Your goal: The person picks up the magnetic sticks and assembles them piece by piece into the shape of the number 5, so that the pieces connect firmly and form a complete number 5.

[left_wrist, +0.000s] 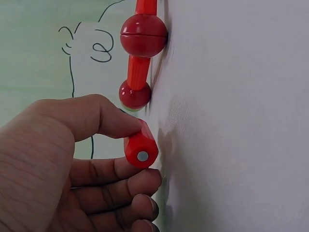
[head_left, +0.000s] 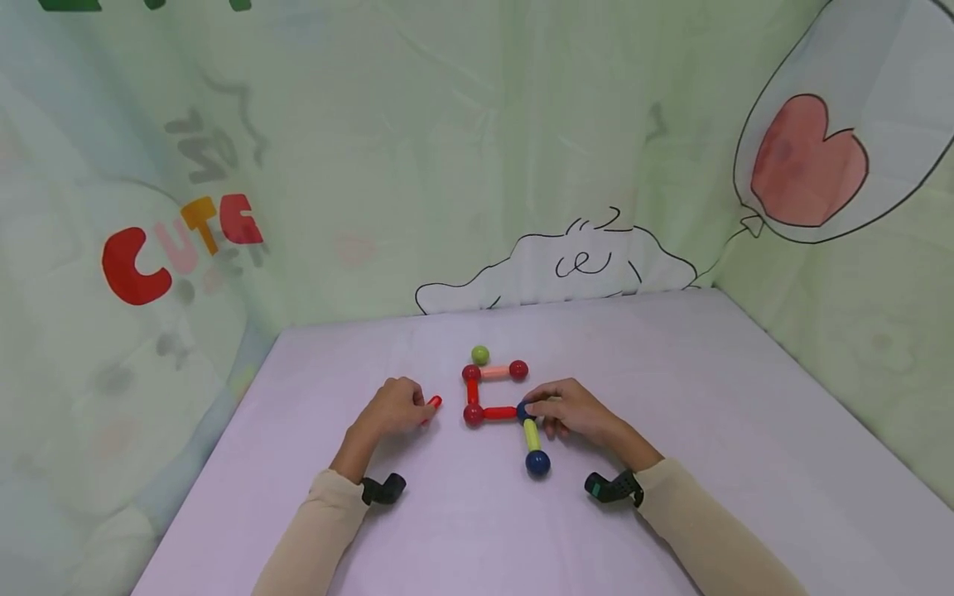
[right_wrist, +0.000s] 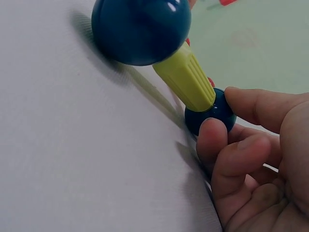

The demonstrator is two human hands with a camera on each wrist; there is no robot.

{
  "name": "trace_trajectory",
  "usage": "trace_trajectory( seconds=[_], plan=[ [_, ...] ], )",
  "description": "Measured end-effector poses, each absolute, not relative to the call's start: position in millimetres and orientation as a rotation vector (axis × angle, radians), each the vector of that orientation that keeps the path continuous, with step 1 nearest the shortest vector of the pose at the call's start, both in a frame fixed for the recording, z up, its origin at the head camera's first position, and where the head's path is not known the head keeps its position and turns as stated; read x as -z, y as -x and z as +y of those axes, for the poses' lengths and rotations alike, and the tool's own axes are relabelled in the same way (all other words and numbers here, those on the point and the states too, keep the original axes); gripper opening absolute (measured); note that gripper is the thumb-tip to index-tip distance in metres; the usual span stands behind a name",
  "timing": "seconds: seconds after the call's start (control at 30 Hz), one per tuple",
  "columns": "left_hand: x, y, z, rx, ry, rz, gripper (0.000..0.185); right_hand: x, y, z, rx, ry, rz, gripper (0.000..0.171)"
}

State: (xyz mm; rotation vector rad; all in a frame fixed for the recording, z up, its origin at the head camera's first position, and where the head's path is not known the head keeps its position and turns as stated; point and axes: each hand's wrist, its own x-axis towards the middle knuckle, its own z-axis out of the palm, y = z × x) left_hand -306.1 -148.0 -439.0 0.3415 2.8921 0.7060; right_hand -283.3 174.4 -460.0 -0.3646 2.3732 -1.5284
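My left hand (head_left: 395,406) pinches a red magnetic rod (left_wrist: 141,147) between thumb and fingers, its round metal end facing the left wrist camera. My right hand (head_left: 577,411) holds a blue ball (right_wrist: 211,113) with thumb and fingertips. From that ball a yellow-green rod (head_left: 532,436) runs toward me to another blue ball (head_left: 537,463). A red rod (head_left: 499,413) joins the held ball to a red ball (head_left: 473,415) on its left. A second red rod (head_left: 473,391) leads back to another red ball (head_left: 471,374), and a pink rod (head_left: 495,372) ends at a third red ball (head_left: 518,370).
A green ball (head_left: 480,355) sits just behind the back left red ball. The pale table (head_left: 477,538) meets a printed cloth backdrop (head_left: 462,165) at its far edge. Dark wrist cameras are strapped at both cuffs.
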Motion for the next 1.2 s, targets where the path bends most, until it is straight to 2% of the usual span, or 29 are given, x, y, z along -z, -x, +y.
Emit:
trace_trajectory(
  seconds=[0.63, 1.2],
  plan=[
    [447, 278, -135, -0.891, -0.332, 2.836, 0.021, 464, 273, 173, 1.515, 0.269, 2.44, 0.032],
    [432, 271, -123, -1.05, -0.557, 2.745, 0.007, 464, 273, 166, 1.501, 0.214, 2.551, 0.031]
  ],
)
